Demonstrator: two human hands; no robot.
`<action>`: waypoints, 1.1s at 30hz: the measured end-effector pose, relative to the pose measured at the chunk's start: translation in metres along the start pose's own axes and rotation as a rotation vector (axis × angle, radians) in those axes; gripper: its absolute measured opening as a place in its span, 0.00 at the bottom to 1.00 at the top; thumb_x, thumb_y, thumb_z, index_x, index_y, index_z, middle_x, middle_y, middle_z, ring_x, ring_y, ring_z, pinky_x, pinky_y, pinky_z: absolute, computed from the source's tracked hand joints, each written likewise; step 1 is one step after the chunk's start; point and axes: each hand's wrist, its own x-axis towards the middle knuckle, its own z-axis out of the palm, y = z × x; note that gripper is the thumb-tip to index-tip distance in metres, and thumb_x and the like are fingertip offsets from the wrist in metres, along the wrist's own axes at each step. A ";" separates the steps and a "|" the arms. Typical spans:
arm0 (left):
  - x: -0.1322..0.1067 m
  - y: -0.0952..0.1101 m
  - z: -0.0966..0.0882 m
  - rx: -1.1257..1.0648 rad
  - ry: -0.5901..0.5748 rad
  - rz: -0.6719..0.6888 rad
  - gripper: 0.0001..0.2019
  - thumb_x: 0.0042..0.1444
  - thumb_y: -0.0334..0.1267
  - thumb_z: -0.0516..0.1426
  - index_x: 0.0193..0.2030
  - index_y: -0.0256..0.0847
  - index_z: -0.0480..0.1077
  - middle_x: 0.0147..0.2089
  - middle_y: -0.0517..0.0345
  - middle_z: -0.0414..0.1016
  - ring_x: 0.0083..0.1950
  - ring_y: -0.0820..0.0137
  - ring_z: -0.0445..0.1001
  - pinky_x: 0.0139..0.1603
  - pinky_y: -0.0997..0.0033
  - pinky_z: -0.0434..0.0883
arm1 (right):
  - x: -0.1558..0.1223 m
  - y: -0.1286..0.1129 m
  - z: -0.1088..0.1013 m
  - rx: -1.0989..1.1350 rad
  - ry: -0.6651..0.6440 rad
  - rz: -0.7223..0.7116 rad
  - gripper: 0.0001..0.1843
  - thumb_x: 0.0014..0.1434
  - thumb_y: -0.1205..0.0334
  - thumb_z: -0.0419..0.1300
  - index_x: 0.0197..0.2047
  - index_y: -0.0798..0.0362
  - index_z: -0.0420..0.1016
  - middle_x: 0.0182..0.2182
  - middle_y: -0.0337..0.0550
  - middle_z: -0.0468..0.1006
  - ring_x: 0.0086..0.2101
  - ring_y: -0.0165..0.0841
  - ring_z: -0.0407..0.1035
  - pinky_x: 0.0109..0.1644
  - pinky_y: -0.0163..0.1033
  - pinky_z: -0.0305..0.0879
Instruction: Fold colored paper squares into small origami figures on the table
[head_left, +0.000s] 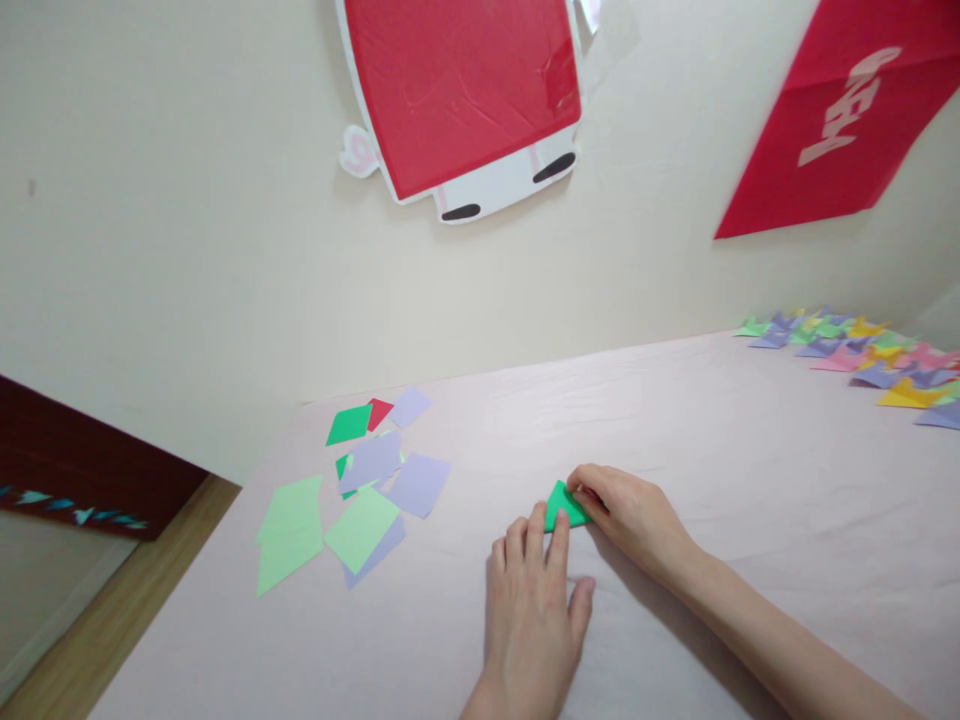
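A small folded green paper (564, 505) lies on the pale pink table (675, 450). My left hand (532, 605) lies flat on the table with its fingers stretched out, the fingertips pressing the paper's near left edge. My right hand (626, 515) comes in from the right, its fingers curled and pinched on the paper's right side.
Loose paper squares (360, 490) in light green, purple, green and red lie scattered to the left. Several folded coloured paper pieces (862, 355) are piled at the far right against the wall. A red poster (469, 90) and a red banner (847, 120) hang on the wall. The table's left edge drops to a wooden floor (112, 620).
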 end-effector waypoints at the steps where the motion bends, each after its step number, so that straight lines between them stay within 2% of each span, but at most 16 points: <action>1: 0.000 0.000 0.000 0.001 -0.005 -0.003 0.26 0.63 0.44 0.55 0.67 0.42 0.60 0.66 0.49 0.63 0.58 0.54 0.63 0.56 0.50 0.67 | 0.000 0.000 0.001 -0.007 0.001 -0.002 0.11 0.64 0.64 0.49 0.37 0.50 0.72 0.33 0.41 0.79 0.33 0.33 0.72 0.36 0.35 0.61; 13: 0.003 0.003 0.001 0.085 0.011 -0.020 0.26 0.65 0.48 0.53 0.67 0.42 0.61 0.66 0.50 0.65 0.58 0.55 0.64 0.56 0.53 0.67 | 0.001 0.002 0.004 -0.057 0.001 -0.008 0.11 0.64 0.66 0.48 0.38 0.50 0.72 0.34 0.41 0.78 0.34 0.33 0.72 0.36 0.35 0.60; 21: 0.003 0.003 0.003 0.083 -0.011 0.006 0.26 0.66 0.46 0.51 0.67 0.39 0.61 0.65 0.50 0.66 0.58 0.53 0.65 0.55 0.51 0.67 | 0.002 0.002 0.006 -0.037 0.012 -0.017 0.12 0.64 0.66 0.48 0.38 0.50 0.72 0.33 0.41 0.78 0.33 0.33 0.71 0.36 0.35 0.60; 26: 0.004 0.003 -0.005 0.075 -0.033 0.027 0.27 0.65 0.49 0.53 0.68 0.44 0.60 0.66 0.53 0.66 0.57 0.54 0.65 0.54 0.52 0.67 | 0.002 0.005 0.009 -0.021 0.031 -0.018 0.11 0.63 0.66 0.49 0.37 0.49 0.72 0.34 0.40 0.78 0.34 0.33 0.72 0.37 0.36 0.60; 29: 0.006 0.003 -0.009 0.076 -0.044 0.031 0.25 0.64 0.50 0.54 0.66 0.48 0.63 0.65 0.54 0.67 0.57 0.54 0.66 0.53 0.51 0.68 | 0.002 0.003 0.009 -0.023 0.034 -0.025 0.11 0.64 0.66 0.48 0.37 0.50 0.71 0.34 0.41 0.78 0.35 0.33 0.72 0.39 0.36 0.61; 33: 0.008 0.004 -0.010 0.075 -0.050 0.030 0.23 0.64 0.51 0.55 0.63 0.47 0.66 0.65 0.54 0.67 0.57 0.54 0.66 0.53 0.50 0.67 | -0.003 -0.003 0.007 -0.031 0.065 -0.051 0.06 0.62 0.64 0.52 0.38 0.51 0.70 0.34 0.42 0.76 0.36 0.35 0.70 0.41 0.38 0.60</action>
